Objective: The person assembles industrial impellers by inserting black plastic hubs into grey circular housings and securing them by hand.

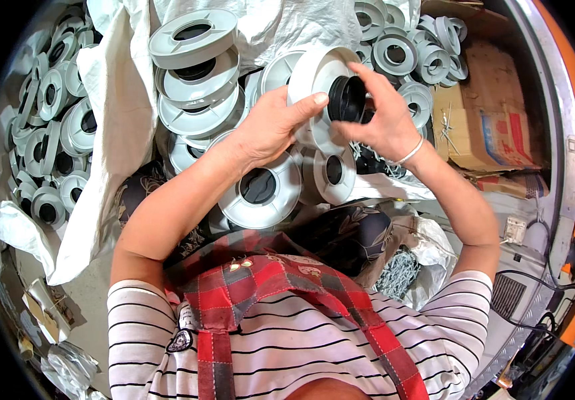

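Note:
My left hand (pixel 269 130) grips a round grey plastic flange (pixel 314 73), its thumb pressed on the inner face near the middle. The flange is tilted up, its hollow side toward my right. A black ribbed collar (pixel 347 99) sits at the flange's centre opening. My right hand (pixel 389 113) curves around that collar, fingers above and thumb below; its lower fingers are slightly blurred. Below my hands lies another grey flange (pixel 261 193) with a black centre, and a second flange (pixel 334 175) leans beside it. How firmly the collar is seated cannot be made out.
A stack of grey flanges (pixel 197 87) rises at left of my hands. More flanges fill a white sack (pixel 117 80) area at far left, and loose grey rings (pixel 394 53) lie at back right. A cardboard box (pixel 494 113) stands right. A bag of metal screws (pixel 397 273) is near my lap.

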Demonstrator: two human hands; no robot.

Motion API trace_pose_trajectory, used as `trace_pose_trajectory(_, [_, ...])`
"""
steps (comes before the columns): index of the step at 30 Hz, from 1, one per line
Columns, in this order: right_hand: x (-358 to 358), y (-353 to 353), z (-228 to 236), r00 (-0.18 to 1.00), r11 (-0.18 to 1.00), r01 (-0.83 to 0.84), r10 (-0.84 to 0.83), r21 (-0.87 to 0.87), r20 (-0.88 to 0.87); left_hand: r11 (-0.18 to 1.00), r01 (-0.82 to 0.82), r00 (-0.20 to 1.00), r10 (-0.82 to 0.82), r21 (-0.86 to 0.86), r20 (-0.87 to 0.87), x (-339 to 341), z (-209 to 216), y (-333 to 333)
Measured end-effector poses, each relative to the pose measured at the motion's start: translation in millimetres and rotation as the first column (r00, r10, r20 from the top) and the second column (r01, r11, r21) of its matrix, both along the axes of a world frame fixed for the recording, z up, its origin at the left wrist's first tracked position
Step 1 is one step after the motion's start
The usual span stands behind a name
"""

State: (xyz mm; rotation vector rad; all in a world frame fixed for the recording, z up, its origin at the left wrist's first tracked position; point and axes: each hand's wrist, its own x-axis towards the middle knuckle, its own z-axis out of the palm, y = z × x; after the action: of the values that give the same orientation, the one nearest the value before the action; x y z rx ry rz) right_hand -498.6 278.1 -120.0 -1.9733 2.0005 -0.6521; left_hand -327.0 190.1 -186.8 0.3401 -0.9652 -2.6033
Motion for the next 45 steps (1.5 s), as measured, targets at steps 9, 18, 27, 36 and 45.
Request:
trace_pose_trajectory(9, [-8,13,-4,0.784,0.864,0.147,-0.399,0.482,0.476,0.914,-0.077,0.97,0.161,-0.398,0.183,-3,1,10])
trace_pose_trajectory(18, [49,29,-13,0.984,0.969,0.133,-0.104,-0.21,0.146,0.973,-0.206,0.979,0.206,0.104,0.01,-4,5,11])
trace_pose_trajectory(27, [78,3,-47,0.98,0.857,0.189,-0.134,-0.479,0.148,0.952,-0.276,0.959,0.263,0.131,0.108,-3,1,5])
trace_pose_trajectory(36, [76,-17,-58,0.742,0.762,0.594,-0.395,-0.259,0.542,0.935,-0.295,0.955,0.293,0.199,0.037,1,10,4])
trace_pose_trajectory(45, [-78,-9,-92,0.543,0.618,0.782,-0.614,-0.079,0.573,0.161,-0.244,0.725,0.686,-0.956,-0.069,13,10,-14])
